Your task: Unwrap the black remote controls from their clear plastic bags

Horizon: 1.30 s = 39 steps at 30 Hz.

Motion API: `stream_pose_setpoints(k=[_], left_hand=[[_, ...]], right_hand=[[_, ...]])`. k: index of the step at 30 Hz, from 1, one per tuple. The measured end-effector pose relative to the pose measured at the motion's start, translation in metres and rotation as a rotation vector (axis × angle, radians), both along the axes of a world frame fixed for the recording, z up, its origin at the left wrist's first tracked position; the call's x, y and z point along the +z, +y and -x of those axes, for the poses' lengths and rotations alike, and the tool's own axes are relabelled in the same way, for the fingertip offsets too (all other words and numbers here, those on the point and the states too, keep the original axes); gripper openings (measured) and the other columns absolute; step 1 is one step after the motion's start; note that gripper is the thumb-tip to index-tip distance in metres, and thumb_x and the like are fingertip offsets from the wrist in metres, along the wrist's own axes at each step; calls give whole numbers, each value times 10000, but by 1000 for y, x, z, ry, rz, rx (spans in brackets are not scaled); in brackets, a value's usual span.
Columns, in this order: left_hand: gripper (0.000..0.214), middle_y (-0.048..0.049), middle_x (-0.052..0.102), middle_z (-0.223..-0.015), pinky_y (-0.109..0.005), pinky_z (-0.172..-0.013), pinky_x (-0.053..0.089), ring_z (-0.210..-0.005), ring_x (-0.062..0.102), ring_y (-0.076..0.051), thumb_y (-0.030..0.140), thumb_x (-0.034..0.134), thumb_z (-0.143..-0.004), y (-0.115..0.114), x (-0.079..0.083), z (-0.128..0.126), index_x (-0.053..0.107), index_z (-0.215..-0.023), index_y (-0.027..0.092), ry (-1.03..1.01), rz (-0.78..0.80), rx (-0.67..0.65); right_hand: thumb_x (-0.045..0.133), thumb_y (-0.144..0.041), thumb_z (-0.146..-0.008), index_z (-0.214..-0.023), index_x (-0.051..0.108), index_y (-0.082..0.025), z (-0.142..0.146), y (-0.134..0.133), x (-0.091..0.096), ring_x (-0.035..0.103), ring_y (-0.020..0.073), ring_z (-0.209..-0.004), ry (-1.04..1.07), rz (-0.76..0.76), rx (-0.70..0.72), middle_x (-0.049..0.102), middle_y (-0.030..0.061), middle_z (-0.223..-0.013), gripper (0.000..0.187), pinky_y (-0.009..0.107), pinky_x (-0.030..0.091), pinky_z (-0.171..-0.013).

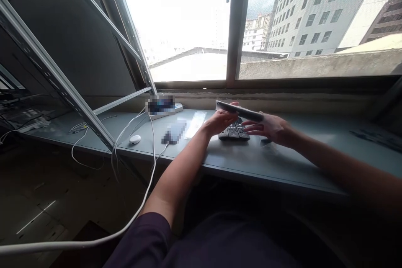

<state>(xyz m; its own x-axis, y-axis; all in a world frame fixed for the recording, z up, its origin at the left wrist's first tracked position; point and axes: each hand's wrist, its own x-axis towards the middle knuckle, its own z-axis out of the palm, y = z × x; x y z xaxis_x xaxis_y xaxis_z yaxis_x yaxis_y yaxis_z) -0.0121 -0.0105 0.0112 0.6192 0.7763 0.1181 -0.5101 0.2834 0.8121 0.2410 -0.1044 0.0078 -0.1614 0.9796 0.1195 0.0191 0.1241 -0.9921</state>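
A thin flat grey slab (245, 111), seen nearly edge-on, is held tilted above the desk; its kind cannot be made out. My left hand (221, 121) is closed around its left part, with fingertips showing past the far edge. At the slab's right end is my right hand (271, 127), gripping there with its fingers reaching left underneath. Below both hands, a black device with rows of keys (234, 132) lies on the desk, partly hidden by them. Beside the right hand, a small dark object (265, 140) shows only in part.
The grey desk (238, 159) runs along the window. On its left are a clear plastic packet (196, 123), a blurred-out item with a cable (174, 132), a round white puck (135, 139) and a power strip (166, 112). A white cable (153, 150) hangs over the front edge near a metal frame (63, 69).
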Motion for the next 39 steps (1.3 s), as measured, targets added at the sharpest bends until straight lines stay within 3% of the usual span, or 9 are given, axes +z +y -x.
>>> stream_pose_setpoints(k=[3,6,10,14,18,22,26,34,39], left_hand=[[509,-98,868,-1204,-347,-1202,615,-1099,855,-188,-22,779,-921,-2,-3,3,836,-1379,192,36,-76,-124],[581,-137,867,-1273,-387,-1207,619,-1208,860,-248,18,827,-902,-2,-6,4,796,-1455,192,35,-76,-175],[351,-166,822,-1448,-350,-1202,619,-1311,828,-242,71,773,-1010,4,-5,2,812,-1340,185,4,-57,-116],[204,-181,804,-1425,-356,-1121,676,-1259,836,-254,150,692,-1094,9,-2,0,782,-1276,167,-10,68,-5],[269,-173,782,-1374,-459,-1089,716,-1187,839,-284,300,719,-1110,11,2,0,731,-1353,186,-49,238,182],[309,-157,765,-1365,-477,-1137,700,-1227,818,-279,368,711,-1120,12,3,-1,721,-1382,204,-66,286,288],[278,-147,780,-1319,-482,-1190,671,-1256,808,-276,364,716,-1117,12,4,-2,738,-1343,203,-74,291,301],[270,-143,810,-1319,-462,-1208,645,-1284,798,-275,400,703,-1115,9,6,0,752,-1306,214,-33,243,287],[286,-151,821,-1391,-469,-1186,633,-1341,776,-291,458,674,-1118,12,-1,-2,766,-1237,215,183,-22,360]], right_hand=[[705,-723,-1056,-1371,854,-268,7,-8,2,852,441,-1162,18,82,111,888,185,-1277,573,633,708,-1035],[866,-620,-986,-1578,765,-315,8,-15,8,802,289,-828,63,104,110,874,118,-1131,674,451,697,-753],[914,-521,-953,-1521,795,-371,3,-14,12,661,202,-684,149,105,39,778,27,-937,599,349,565,-601],[855,-554,-981,-1319,870,-310,-2,-11,14,729,262,-815,83,-10,-135,793,68,-953,418,394,595,-668],[736,-712,-1043,-1254,908,-271,-4,-15,14,802,361,-993,-340,-223,-290,874,117,-1043,518,479,644,-861],[715,-705,-1025,-1170,940,-317,-6,-15,9,820,427,-1151,-692,-420,-403,913,87,-1251,472,551,642,-1009],[671,-683,-1027,-1203,958,-318,-6,-10,1,831,419,-1142,-841,-446,-367,923,90,-1212,496,533,666,-971],[694,-750,-1011,-1194,985,-307,-5,-8,-4,824,452,-1229,-876,-412,-253,922,113,-1200,561,537,665,-1014],[671,-778,-1015,-1170,995,-285,-8,-6,-5,824,450,-1196,-922,-386,-216,925,127,-1179,609,510,653,-985]])
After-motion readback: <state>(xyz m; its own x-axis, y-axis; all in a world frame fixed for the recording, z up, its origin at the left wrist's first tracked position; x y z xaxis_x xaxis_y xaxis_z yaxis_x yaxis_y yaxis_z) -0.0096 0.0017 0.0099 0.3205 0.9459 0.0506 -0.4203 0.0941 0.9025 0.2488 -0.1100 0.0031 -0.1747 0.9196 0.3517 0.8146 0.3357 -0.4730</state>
